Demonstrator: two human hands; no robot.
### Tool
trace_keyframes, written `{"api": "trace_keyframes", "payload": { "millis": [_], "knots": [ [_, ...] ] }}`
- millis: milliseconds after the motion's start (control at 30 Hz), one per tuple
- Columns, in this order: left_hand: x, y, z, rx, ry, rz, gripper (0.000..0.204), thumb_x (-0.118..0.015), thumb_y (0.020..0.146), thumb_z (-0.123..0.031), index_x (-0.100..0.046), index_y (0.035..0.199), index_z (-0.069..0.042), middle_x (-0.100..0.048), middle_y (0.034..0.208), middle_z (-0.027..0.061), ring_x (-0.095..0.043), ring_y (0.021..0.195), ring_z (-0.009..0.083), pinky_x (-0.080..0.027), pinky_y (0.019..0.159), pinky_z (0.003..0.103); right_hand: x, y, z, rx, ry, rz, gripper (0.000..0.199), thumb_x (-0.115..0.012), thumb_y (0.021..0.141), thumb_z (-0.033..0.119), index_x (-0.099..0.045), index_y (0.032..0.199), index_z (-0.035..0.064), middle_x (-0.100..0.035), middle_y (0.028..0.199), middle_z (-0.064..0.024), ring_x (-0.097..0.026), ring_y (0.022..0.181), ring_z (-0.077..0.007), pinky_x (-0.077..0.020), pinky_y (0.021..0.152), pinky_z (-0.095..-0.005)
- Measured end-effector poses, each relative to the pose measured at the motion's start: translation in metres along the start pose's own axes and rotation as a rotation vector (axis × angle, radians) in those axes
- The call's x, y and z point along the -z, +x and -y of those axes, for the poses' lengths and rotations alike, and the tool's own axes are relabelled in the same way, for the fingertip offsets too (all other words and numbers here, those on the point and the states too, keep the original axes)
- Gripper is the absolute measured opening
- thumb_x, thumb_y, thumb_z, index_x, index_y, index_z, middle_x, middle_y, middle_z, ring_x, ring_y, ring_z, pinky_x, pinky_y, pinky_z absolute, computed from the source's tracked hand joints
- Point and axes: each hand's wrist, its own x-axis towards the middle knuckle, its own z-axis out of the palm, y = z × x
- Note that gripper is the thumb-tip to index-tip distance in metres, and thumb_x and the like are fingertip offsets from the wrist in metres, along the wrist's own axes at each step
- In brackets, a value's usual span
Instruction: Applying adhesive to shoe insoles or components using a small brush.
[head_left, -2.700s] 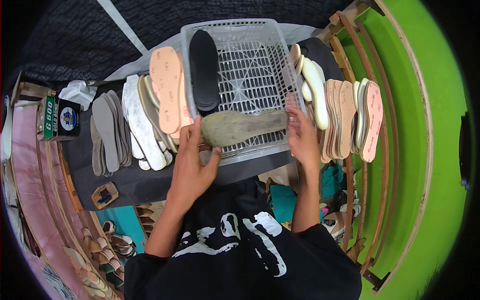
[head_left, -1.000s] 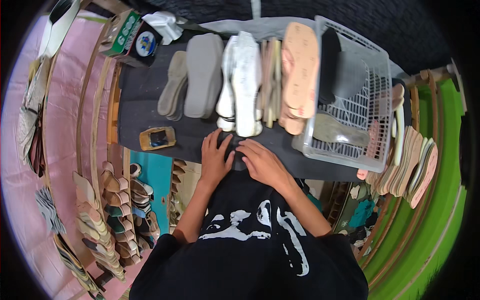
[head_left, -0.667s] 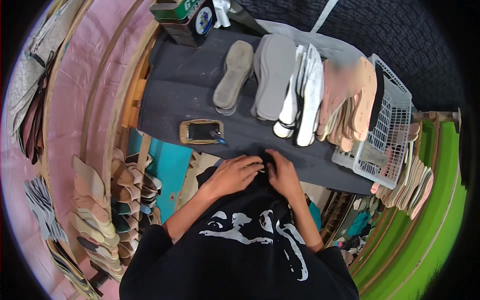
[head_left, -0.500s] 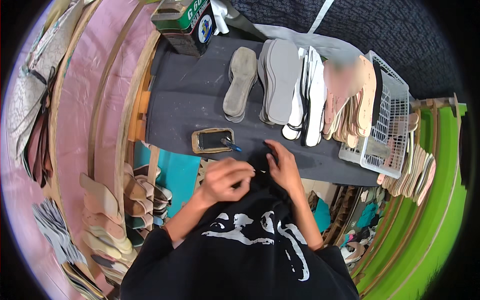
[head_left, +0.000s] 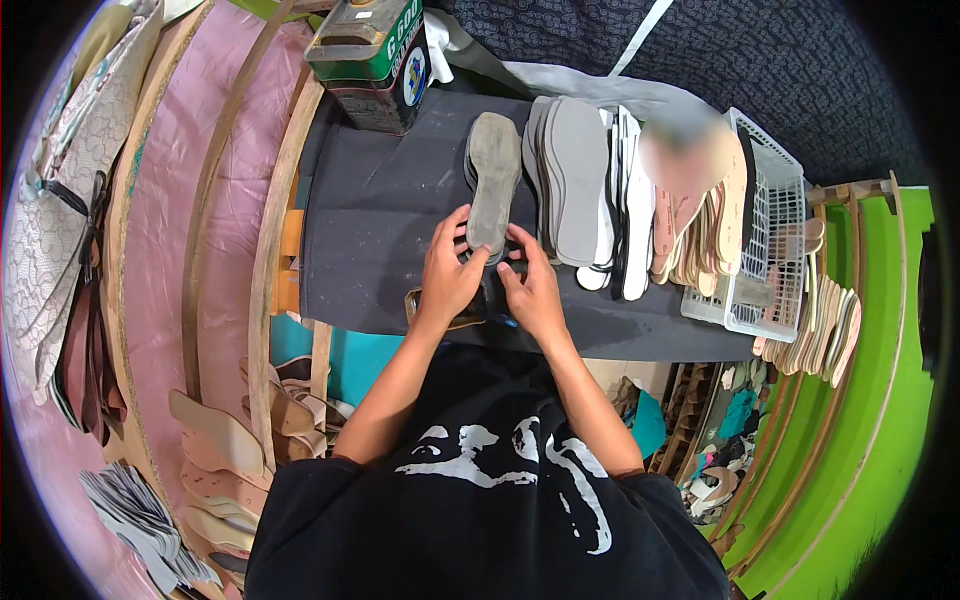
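In the head view, the left hand (head_left: 456,272) and right hand (head_left: 533,290), lower and apart half a second ago, now cup the near end of the grey-brown insole stack (head_left: 492,180), left of the tabletop's (head_left: 375,190) middle; whether they grip cannot be told. The left wrist partly covers a shallow tray (head_left: 411,303). A tin (head_left: 372,75) stands at the far left corner. The crate (head_left: 765,325) at the right end holds black insoles (head_left: 748,205).

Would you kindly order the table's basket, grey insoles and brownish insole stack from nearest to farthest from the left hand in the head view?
1. Brownish insole stack, at the left hand.
2. Grey insoles, just right.
3. Basket, far right.
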Motion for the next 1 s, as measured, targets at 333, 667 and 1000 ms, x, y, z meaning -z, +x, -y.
{"api": "trace_keyframes", "payload": {
  "millis": [333,667,1000],
  "knots": [
    [0.019,0.001,-0.040,0.249,-0.462,0.016,0.047,-0.062,0.103,-0.012,-0.053,0.146,0.001,-0.061,0.130,0.0143,-0.061,0.113,0.0159,-0.053,0.099,0.034,-0.005,0.008,0.029,-0.078,0.488,-0.135,0.056,-0.068,0.093,-0.012,-0.053,0.146,-0.0018,-0.049,0.118,-0.0063,-0.064,0.100,-0.0119,-0.0583,0.084,-0.0246],
    [0.008,-0.004,-0.093,0.220,-0.861,0.045,0.064,-0.051,0.109,-0.023,-0.028,0.165,-0.002,-0.045,0.158,0.0249,-0.052,0.142,0.0361,-0.044,0.119,0.047,0.061,-0.040,0.055,0.075,0.579,-0.045,0.044,-0.070,0.090,-0.016,-0.063,0.133,-0.0042,-0.054,0.128,-0.0081,-0.066,0.108,-0.0129,-0.0551,0.096,-0.0259],
    [-0.044,-0.075,-0.150,0.065,-0.676,0.086,0.069,-0.054,0.105,-0.019,-0.026,0.166,-0.004,-0.050,0.155,0.0171,-0.061,0.130,0.0267,-0.054,0.105,0.044,0.210,-0.110,-0.018,0.136,0.563,-0.257,0.026,-0.068,0.098,-0.003,-0.068,0.124,-0.0065,-0.072,0.127,-0.0183,-0.069,0.115,-0.0189,-0.0525,0.101,-0.0312]
  ]
}}
